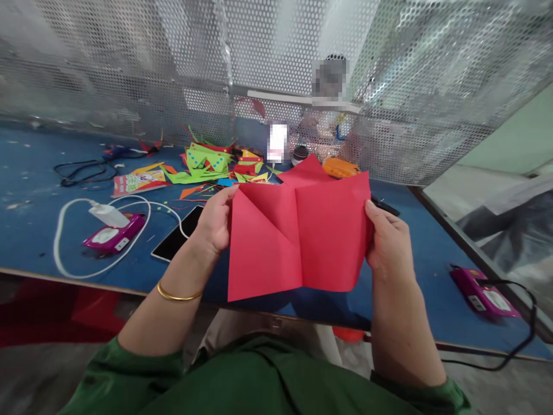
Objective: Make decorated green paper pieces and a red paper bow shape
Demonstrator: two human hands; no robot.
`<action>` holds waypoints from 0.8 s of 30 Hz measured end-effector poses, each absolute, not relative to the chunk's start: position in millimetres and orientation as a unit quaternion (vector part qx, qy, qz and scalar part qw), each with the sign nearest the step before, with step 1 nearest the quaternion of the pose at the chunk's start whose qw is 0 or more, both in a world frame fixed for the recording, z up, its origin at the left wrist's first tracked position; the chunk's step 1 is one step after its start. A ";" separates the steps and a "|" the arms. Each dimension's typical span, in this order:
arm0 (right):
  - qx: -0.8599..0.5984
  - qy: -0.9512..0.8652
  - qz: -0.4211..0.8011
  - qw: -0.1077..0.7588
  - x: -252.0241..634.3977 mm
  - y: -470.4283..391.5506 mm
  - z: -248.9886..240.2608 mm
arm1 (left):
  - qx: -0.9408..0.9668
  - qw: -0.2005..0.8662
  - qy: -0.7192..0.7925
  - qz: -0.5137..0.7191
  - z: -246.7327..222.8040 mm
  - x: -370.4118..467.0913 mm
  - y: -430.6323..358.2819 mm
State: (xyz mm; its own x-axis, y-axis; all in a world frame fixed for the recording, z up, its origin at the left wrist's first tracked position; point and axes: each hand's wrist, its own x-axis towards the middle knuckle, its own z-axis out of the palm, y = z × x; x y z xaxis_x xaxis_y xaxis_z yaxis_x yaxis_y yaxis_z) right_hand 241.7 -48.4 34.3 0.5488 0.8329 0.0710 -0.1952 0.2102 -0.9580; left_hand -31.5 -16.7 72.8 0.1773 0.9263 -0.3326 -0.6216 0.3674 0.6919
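Both — left hand [216, 221], right hand [390, 242] — pinched closed on red paper [330, 236] edges; packet [140, 181] lettering blurred.

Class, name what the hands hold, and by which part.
Red paper: the left hand grips its left edge near the top; the right hand, its right edge.

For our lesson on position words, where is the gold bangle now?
In the head view, left of centre, the gold bangle circles the left forearm, between the green sleeve and the left hand, which holds the red paper.
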 end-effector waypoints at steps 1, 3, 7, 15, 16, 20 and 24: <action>-0.513 -0.310 0.360 0.715 241.6 -48.3 33.5 | 0.205 0.736 0.374 0.526 71.5 -31.5 -16.6; -0.510 -0.311 0.360 0.717 242.0 -48.6 32.0 | 0.201 0.733 0.383 0.525 69.4 -30.9 -16.6; -0.510 -0.317 0.358 0.714 244.2 -50.3 28.8 | 0.201 0.729 0.384 0.529 66.5 -28.9 -15.8; -0.516 -0.330 0.347 0.710 245.2 -51.7 25.6 | 0.193 0.735 0.378 0.529 63.7 -30.3 -14.7; -0.515 -0.330 0.348 0.710 245.0 -51.8 25.3 | 0.185 0.734 0.381 0.531 64.0 -30.7 -14.8; -0.501 -0.323 0.360 0.717 242.9 -52.1 23.5 | 0.168 0.726 0.380 0.548 64.4 -26.5 -17.3; -0.472 -0.320 0.387 0.725 235.2 -52.3 23.5 | 0.238 0.696 0.366 0.570 51.7 -11.1 -25.8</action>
